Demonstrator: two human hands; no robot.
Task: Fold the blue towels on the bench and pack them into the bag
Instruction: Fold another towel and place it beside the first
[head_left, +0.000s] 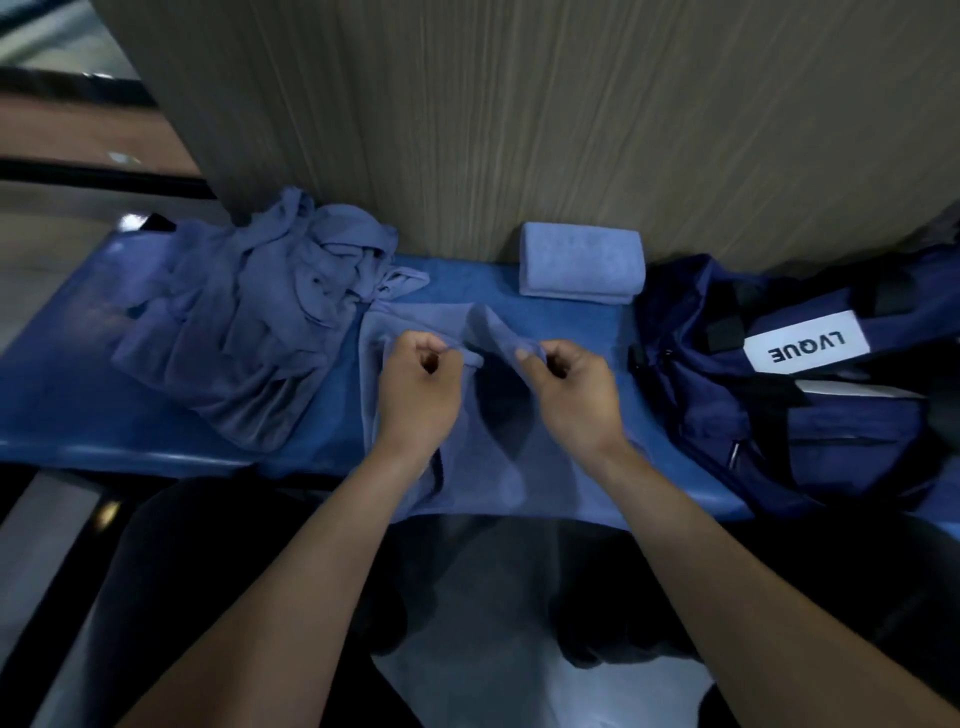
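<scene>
A blue towel lies spread on the blue bench in front of me, its near edge hanging over the front. My left hand pinches a fold of its far edge. My right hand pinches the same edge a little to the right, lifting a ridge of cloth between them. A folded blue towel rests against the wall behind. A crumpled heap of blue towels sits at the left. The dark blue bag with a white label lies at the right.
A ribbed beige wall panel rises directly behind the bench. The bench's front edge runs just before my dark-trousered legs. Floor shows at the left and below.
</scene>
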